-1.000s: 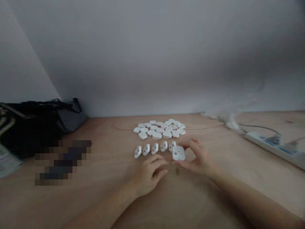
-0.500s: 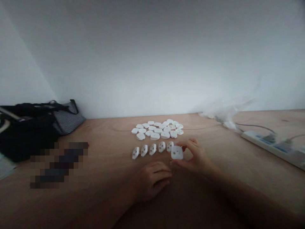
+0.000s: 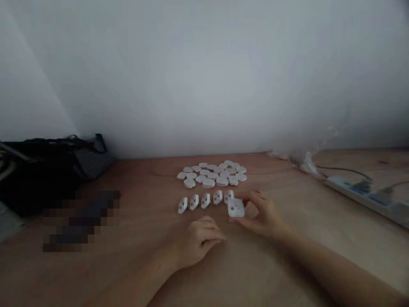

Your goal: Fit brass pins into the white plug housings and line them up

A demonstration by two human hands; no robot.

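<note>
- Your right hand [image 3: 264, 215] gripped a square white piece [image 3: 236, 208] by its edges between thumb and fingers, its holed face toward you.
- Your left hand [image 3: 203, 238] sat at eight o'clock from that piece, well apart from it, fingers curled in and narrow against the thumb.
- A row of five white pieces [image 3: 205, 201] stood on the surface [image 3: 153, 196], running toward ten o'clock; the nearest overlapped the held one in view, contact unclear.
- Beyond, at eleven o'clock, lay a cluster of white pieces [image 3: 212, 175].
- A power strip [image 3: 347, 187] lay at three o'clock, a black bag [image 3: 41, 170] at nine.
</note>
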